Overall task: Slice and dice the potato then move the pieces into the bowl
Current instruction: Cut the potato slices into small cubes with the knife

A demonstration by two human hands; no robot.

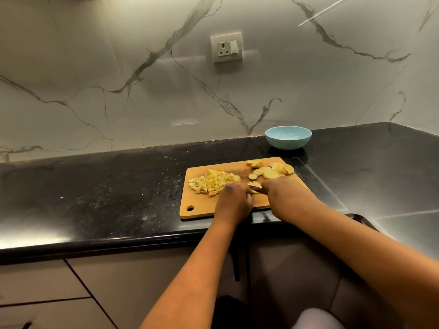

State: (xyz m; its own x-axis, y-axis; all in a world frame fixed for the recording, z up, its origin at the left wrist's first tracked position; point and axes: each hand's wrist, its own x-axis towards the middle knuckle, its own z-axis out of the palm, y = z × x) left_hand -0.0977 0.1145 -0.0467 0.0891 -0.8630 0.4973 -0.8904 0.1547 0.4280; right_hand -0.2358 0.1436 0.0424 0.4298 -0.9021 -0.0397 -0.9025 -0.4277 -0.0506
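A wooden cutting board (202, 205) lies on the black counter. A heap of diced potato (212, 181) covers its left part, and round potato slices (270, 172) lie at its far right. Between my hands sit a few cut potato pieces (254, 185). My left hand (234, 200) has curled fingers holding those pieces down. My right hand (282, 194) is closed round a knife handle; only a sliver of dark blade (260, 190) shows by the pieces. The light blue bowl (288, 137) stands beyond the board near the wall; nothing shows inside it.
The black counter (107, 198) stretches left and right of the board, with its front edge just under my wrists. A marble wall with a power socket (226, 47) rises behind. A steel surface (392, 198) lies to the right.
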